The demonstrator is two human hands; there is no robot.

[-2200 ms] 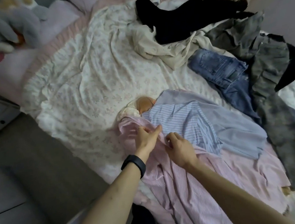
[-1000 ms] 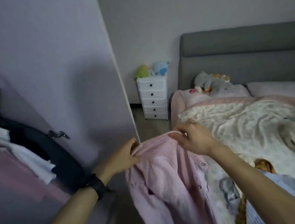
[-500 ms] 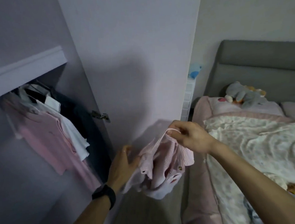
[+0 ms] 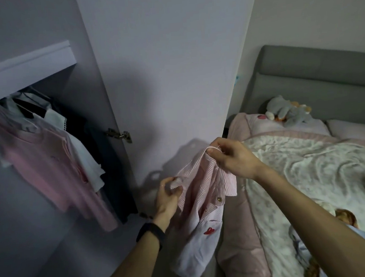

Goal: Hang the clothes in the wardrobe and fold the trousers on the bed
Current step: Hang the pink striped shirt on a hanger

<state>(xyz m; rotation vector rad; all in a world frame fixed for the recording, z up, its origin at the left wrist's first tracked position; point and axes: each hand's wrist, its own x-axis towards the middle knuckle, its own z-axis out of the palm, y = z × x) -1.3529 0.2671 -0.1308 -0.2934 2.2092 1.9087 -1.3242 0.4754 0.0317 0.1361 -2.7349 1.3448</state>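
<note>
Ideally, the pink striped shirt (image 4: 204,180) should be spread by its collar and shoulders so it can take a hanger squarely before going on the rail of the open wardrobe (image 4: 45,131); no free hanger is visible. The shirt hangs bunched between the 2 hands, in front of the wardrobe door (image 4: 167,74), beside the bed (image 4: 311,172). The right hand (image 4: 233,156) pinches the collar edge between thumb and fingertips, and the left hand (image 4: 167,198) is curled closed around a fold lower down.

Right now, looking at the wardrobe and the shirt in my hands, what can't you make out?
- Head view: a hanger inside the pink striped shirt; bunched cloth and both hands (left hand, right hand) cover it.
- Wardrobe rail: hidden behind the shelf edge.
- Dark clothes behind the pink top: too shadowed to identify.
</note>
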